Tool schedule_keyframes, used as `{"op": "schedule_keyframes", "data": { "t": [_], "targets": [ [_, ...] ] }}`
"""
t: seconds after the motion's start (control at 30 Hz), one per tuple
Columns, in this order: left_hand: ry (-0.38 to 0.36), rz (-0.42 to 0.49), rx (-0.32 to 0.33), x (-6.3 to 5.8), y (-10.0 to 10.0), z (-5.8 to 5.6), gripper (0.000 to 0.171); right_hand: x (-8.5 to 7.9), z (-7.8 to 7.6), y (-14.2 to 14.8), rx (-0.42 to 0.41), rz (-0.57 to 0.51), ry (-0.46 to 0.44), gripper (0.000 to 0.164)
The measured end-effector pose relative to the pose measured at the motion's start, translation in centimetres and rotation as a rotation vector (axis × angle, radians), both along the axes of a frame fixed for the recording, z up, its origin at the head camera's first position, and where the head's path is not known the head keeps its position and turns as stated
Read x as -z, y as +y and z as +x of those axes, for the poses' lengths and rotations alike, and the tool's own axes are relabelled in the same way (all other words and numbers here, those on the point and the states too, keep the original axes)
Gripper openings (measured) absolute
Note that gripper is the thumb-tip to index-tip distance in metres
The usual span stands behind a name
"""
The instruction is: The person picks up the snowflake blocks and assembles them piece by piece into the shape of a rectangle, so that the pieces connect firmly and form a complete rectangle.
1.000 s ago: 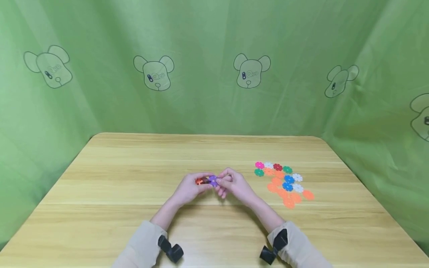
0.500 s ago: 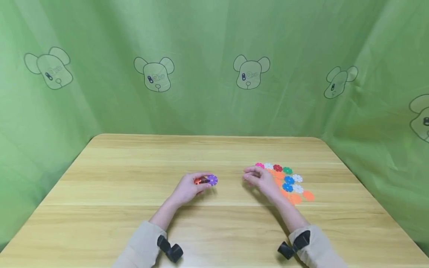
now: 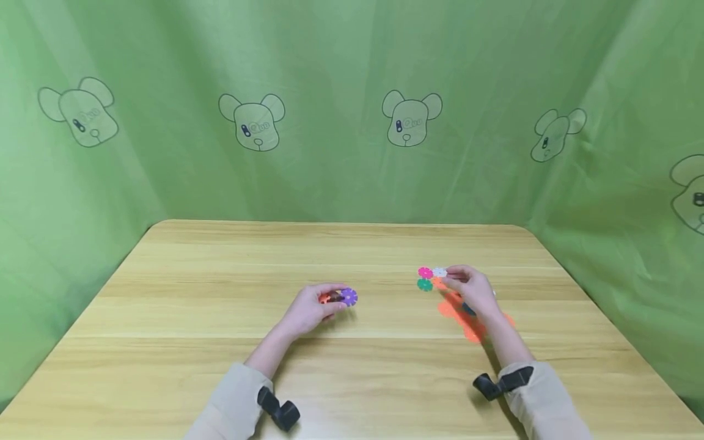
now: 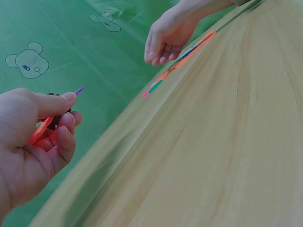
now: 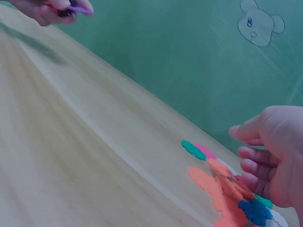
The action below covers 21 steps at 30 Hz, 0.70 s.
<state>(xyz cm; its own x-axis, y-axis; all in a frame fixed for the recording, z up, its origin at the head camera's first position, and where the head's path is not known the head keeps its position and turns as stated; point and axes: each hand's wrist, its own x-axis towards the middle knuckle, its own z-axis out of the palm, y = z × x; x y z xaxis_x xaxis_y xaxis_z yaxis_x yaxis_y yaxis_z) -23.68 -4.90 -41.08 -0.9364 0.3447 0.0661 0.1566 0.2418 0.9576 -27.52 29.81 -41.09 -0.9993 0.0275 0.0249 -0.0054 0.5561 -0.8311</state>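
Observation:
My left hand (image 3: 305, 311) grips a short row of joined plastic snowflake discs above the table. A purple disc (image 3: 349, 297) sticks out past the fingertips. Behind it come a dark brown disc (image 4: 56, 122) and an orange disc (image 4: 41, 130), partly covered by the fingers. Over the spread of loose discs at the right, my right hand (image 3: 474, 293) hovers with loosely bent fingers and nothing between them in the right wrist view. Beneath and beside it lie a white disc (image 3: 439, 272), orange discs (image 3: 462, 315) and a blue disc (image 5: 255, 211).
At the left end of the loose spread lie a pink disc (image 3: 425, 272) and a green disc (image 3: 425, 285). The wooden table (image 3: 220, 256) ends at a green curtain (image 3: 330, 177) printed with bear heads. Each sleeve carries a black strapped camera (image 3: 286, 415).
My right hand has left the purple disc and moved right, now over the loose discs. The left hand stays in place, still gripping the joined discs.

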Motion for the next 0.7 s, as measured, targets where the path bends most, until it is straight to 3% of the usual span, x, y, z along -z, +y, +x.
{"op": "schedule_keyframes", "data": {
  "t": [0.3, 0.7],
  "targets": [
    [0.017, -0.008, 0.017, 0.4, 0.0, -0.3, 0.042, 0.9, -1.5, 0.6, 0.015, 0.232, 0.001, 0.042],
    [-0.003, 0.004, 0.028, 0.6, 0.0, -0.4, 0.043, 1.0, -2.2, 0.2, -0.011, 0.369, 0.034, 0.031]
  ]
}}
